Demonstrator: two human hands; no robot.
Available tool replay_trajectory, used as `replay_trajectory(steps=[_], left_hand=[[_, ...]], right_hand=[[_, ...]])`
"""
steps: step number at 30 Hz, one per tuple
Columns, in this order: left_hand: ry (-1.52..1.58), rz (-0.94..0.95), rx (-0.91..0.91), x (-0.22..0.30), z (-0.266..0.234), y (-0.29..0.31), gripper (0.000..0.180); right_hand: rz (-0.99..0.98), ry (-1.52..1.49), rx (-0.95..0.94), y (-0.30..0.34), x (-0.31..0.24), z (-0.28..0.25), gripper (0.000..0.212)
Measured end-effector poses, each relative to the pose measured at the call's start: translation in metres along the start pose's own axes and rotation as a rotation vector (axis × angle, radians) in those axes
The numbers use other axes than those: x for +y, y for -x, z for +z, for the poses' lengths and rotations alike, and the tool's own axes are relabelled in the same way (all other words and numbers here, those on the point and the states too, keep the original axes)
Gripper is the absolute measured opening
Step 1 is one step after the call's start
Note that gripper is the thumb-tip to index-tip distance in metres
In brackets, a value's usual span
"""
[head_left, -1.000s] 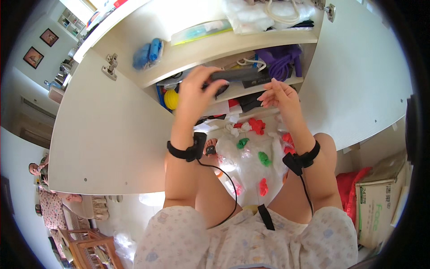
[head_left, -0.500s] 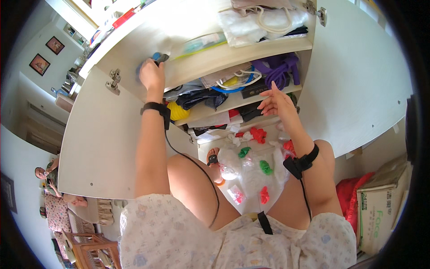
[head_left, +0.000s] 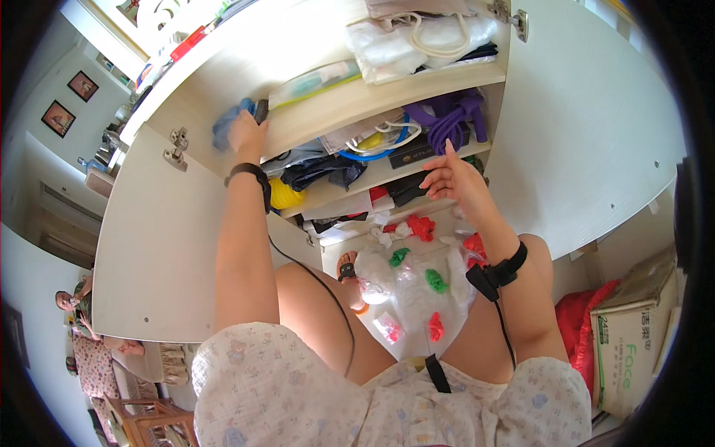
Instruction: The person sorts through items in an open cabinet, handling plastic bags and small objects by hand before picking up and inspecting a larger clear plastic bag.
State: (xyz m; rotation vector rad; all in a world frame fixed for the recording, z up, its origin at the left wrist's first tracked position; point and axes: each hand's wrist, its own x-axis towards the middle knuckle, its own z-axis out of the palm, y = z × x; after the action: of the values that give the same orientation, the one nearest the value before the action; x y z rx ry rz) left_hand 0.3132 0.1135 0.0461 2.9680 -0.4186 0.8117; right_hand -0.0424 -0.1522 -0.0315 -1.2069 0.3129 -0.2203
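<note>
My left hand [head_left: 248, 135] reaches to the left end of the cabinet's upper shelf [head_left: 439, 80]. It is closed round a soft, crumpled blue bundle [head_left: 227, 125], most of whose gripped part is hidden by the hand. A dark, stubby object [head_left: 261, 111] shows just past the fingers; whether it belongs to the bundle I cannot tell. My right hand [head_left: 456, 181] hovers in front of the middle shelf, fingers loosely apart and empty. Closest to it is a coiled purple rope [head_left: 448, 135] at that shelf's right end.
Open doors [head_left: 179, 253] flank the cabinet. A clear pouch [head_left: 316, 82] and folded white plastic bags [head_left: 417, 48] lie on the upper shelf. Below are a dark plastic bag [head_left: 324, 170] and a yellow item [head_left: 285, 194]. Crumpled red and green bags [head_left: 436, 281] lie between my legs; a carton [head_left: 633, 343] stands right.
My left hand has shifted slightly with the blue bundle, which now shows more beside it at the shelf's left end. My right hand stays nearly still. The whole view has tilted a little.
</note>
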Motion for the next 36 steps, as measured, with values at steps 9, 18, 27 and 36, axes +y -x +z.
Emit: replay_trajectory(steps=[9,18,27,36], left_hand=[[-0.013,0.019,-0.059,0.015,-0.023,0.000,0.055],[-0.064,-0.034,-0.229,0.023,-0.030,-0.004,0.037],[-0.415,0.105,0.283,0.003,0.007,-0.026,0.014],[-0.213,0.207,0.146,0.024,0.010,-0.010,0.018]], right_hand=[[0.035,0.019,-0.017,0.002,-0.006,0.001,0.066],[0.042,0.014,0.000,-0.005,0.001,-0.002,0.066],[0.015,0.045,-0.007,-0.003,-0.002,0.003,0.066],[0.030,0.021,-0.006,-0.001,-0.003,-0.002,0.066]])
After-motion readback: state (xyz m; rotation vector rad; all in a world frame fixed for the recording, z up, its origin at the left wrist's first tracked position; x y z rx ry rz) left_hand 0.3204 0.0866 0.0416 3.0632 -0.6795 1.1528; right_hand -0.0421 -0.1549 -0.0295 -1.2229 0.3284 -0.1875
